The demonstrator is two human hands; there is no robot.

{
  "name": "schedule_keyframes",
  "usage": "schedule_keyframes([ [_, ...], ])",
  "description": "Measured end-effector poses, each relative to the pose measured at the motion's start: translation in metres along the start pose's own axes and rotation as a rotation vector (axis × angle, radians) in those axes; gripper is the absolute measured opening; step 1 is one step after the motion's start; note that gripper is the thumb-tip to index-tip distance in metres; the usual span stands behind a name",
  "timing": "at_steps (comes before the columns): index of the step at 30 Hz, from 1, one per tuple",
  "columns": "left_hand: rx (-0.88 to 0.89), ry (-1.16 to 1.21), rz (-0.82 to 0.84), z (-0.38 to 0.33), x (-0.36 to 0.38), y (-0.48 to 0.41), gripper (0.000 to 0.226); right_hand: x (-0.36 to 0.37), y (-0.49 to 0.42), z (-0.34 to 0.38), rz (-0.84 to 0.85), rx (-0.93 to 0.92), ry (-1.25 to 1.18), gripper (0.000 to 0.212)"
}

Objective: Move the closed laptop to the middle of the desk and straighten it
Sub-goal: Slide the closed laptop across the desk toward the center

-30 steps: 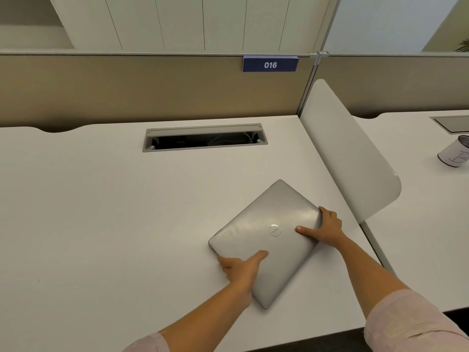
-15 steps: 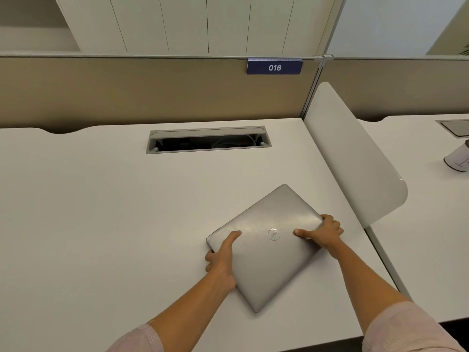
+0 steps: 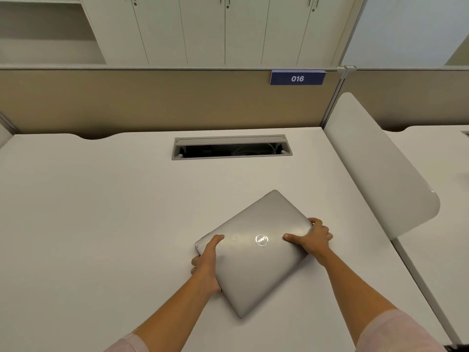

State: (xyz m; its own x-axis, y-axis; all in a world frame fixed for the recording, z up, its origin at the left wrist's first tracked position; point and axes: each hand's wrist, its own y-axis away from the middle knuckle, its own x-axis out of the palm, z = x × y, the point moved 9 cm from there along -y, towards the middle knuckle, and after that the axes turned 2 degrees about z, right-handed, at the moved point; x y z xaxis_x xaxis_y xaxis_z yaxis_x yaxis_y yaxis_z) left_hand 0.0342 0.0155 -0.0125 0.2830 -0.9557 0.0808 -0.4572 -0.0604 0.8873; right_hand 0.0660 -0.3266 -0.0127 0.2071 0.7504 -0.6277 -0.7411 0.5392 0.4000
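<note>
A closed silver laptop point(image 3: 256, 262) with a round logo lies skewed on the white desk point(image 3: 101, 212), turned like a diamond, right of the desk's middle. My left hand point(image 3: 206, 262) grips its left edge, thumb on the lid and fingers under the rim. At the right corner my right hand point(image 3: 313, 238) holds on, thumb across the lid and fingers wrapped round the edge.
A grey cable slot point(image 3: 231, 148) opens in the desk behind the laptop. A curved white divider panel point(image 3: 380, 168) stands along the desk's right side, close to the laptop. A tan partition point(image 3: 152, 102) with a blue "016" sign point(image 3: 297, 78) backs the desk.
My left hand slid from the laptop's near edge to its left edge and took hold. The laptop has shifted slightly left, still skewed. The camera has tilted, so the mug on the neighbouring desk left view.
</note>
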Motion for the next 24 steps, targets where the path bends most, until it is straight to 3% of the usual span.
schedule_keyframes([
  [12,0.038,0.012,-0.081,-0.062,-0.100,-0.016,0.102,0.101,0.026,0.085,0.057,-0.059,0.027,0.111],
  [19,0.074,0.019,-0.029,-0.096,-0.129,-0.024,0.097,0.141,0.032,0.114,0.057,-0.053,0.030,0.111],
  [24,0.057,0.005,-0.024,-0.112,-0.146,-0.030,0.108,0.161,0.034,0.128,0.056,-0.065,0.019,0.111],
])
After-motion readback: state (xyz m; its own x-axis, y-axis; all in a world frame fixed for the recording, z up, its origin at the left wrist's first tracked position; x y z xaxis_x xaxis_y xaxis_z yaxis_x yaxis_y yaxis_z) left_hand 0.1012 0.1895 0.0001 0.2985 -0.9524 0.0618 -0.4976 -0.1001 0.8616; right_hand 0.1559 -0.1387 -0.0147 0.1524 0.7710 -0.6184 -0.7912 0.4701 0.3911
